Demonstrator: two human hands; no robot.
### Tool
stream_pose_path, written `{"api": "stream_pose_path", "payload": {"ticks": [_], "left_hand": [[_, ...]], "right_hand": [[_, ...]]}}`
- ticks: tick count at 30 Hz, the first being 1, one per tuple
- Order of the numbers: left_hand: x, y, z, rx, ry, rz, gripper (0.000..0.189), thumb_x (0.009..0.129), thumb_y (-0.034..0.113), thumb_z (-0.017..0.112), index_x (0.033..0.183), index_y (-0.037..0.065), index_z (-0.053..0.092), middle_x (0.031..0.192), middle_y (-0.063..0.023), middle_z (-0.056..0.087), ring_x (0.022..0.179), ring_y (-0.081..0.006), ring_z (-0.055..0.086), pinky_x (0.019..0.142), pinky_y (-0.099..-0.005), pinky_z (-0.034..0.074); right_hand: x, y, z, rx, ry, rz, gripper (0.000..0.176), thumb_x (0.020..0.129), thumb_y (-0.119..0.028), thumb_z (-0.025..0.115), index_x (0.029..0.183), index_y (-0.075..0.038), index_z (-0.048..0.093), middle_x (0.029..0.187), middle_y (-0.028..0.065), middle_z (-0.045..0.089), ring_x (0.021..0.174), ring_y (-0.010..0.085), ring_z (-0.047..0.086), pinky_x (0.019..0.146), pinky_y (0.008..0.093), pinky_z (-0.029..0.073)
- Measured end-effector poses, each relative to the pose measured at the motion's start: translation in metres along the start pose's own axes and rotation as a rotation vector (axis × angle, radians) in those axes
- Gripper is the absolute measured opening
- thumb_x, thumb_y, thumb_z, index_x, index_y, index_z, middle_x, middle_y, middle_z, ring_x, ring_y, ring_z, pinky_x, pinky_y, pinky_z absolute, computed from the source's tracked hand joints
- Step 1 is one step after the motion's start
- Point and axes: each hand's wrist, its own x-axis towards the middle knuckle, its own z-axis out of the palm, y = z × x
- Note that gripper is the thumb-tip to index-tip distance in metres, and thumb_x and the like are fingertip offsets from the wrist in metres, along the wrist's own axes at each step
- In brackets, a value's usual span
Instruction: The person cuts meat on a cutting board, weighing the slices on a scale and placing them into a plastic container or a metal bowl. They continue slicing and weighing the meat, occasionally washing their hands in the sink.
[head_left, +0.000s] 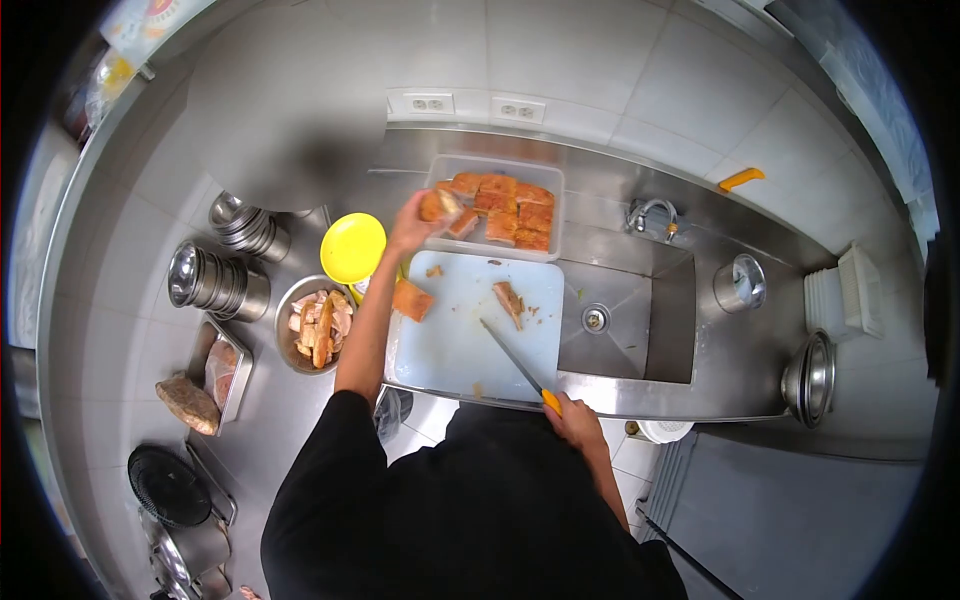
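My left hand [412, 222] is closed round a piece of browned, roasted-looking meat [436, 207], slightly blurred, at the left edge of a clear plastic tub [430, 180]. Several more browned meat blocks [510, 205] fill that tub. In my right hand [577, 420] is a knife [518, 362] with a yellow handle, its blade slanting over the white cutting board [450, 345]. A meat block [411, 300] lies at the board's upper left, and a smaller strip of meat [508, 304] with crumbs lies right of centre.
Left of the board stand a metal bowl [283, 345] of cut meat and a yellow plate [354, 247]. A sink [620, 340] with a faucet [655, 215] adjoins the board on the right. Stacked metal containers [235, 285] and a metal tray [238, 385] occupy the left counter.
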Motion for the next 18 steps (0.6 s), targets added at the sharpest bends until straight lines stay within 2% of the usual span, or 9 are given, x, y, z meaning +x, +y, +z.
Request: {"api": "stream_pose_path", "payload": {"ticks": [1,4,7,10,12,14,16,18], "left_hand": [[0.009,0.009,0.018,0.066,-0.08,-0.014,0.064,0.078,0.014,0.084,0.137,0.01,0.057,0.134,-0.0127,0.063,0.119,-0.0233,0.063,0.101,-0.0366,0.051],[0.043,-0.016,0.071,0.425,-0.204,0.242,0.067,0.078,0.021,0.081,0.139,0.012,0.057,0.133,-0.0137,0.064,0.125,-0.0265,0.059,0.106,-0.0385,0.047],[0.048,0.014,0.094,0.8,-0.494,0.079,0.071,0.074,0.026,0.079,0.142,0.017,0.056,0.136,-0.0127,0.063,0.13,-0.0295,0.056,0.11,-0.0389,0.044],[0.058,0.039,0.095,0.697,-0.737,-0.078,0.074,0.078,0.04,0.076,0.147,0.023,0.055,0.137,-0.015,0.063,0.131,-0.0314,0.056,0.11,-0.0411,0.045],[0.075,0.025,0.102,0.634,-0.803,-0.092,0.074,0.08,0.044,0.071,0.149,0.024,0.053,0.14,-0.0147,0.061,0.132,-0.0311,0.055,0.11,-0.0409,0.045],[0.08,0.011,0.105,0.685,-0.814,-0.075,0.071,0.083,0.049,0.067,0.147,0.022,0.055,0.142,-0.0149,0.059,0.133,-0.0321,0.054,0.112,-0.0413,0.043],[0.062,0.049,0.104,0.856,-0.776,-0.014,0.068,0.086,0.054,0.061,0.143,0.017,0.059,0.143,-0.0153,0.057,0.135,-0.0342,0.051,0.114,-0.0425,0.041],[0.063,0.046,0.119,0.878,-0.824,-0.023,0.052,0.093,0.048,0.054,0.135,0.018,0.06,0.137,-0.0118,0.058,0.136,-0.0314,0.049,0.116,-0.0463,0.036]], "right_hand": [[0.001,0.001,-0.004,-0.003,0.004,-0.011,0.041,0.099,-0.045,0.059,0.112,-0.006,0.061,0.089,0.0275,0.07,0.087,0.049,0.068,0.079,0.0581,0.054],[0.007,0.008,-0.013,-0.003,0.003,-0.036,0.04,0.099,-0.044,0.059,0.112,-0.006,0.061,0.09,0.0279,0.07,0.087,0.0497,0.068,0.078,0.058,0.054],[0.011,0.008,-0.032,0.056,-0.003,-0.014,0.039,0.1,-0.043,0.059,0.114,-0.007,0.061,0.09,0.0286,0.069,0.088,0.0506,0.067,0.078,0.0576,0.054],[0.02,0.016,-0.037,0.112,-0.004,-0.009,0.039,0.1,-0.043,0.059,0.117,-0.008,0.061,0.092,0.0291,0.069,0.089,0.051,0.066,0.079,0.0572,0.053],[0.024,0.019,-0.043,0.133,-0.015,-0.01,0.04,0.1,-0.043,0.059,0.119,-0.008,0.061,0.093,0.0295,0.069,0.089,0.0511,0.066,0.079,0.0571,0.053],[0.027,0.019,-0.05,0.14,-0.036,-0.014,0.041,0.1,-0.043,0.059,0.12,-0.008,0.061,0.094,0.0297,0.069,0.09,0.0512,0.066,0.08,0.057,0.053],[0.031,0.018,-0.055,0.14,-0.058,-0.014,0.041,0.1,-0.042,0.059,0.121,-0.008,0.061,0.095,0.0296,0.069,0.091,0.0512,0.066,0.081,0.0571,0.053],[0.036,0.023,-0.05,0.115,-0.057,-0.031,0.04,0.1,-0.043,0.059,0.121,-0.008,0.061,0.096,0.0293,0.069,0.092,0.0511,0.065,0.082,0.0573,0.053]]}}
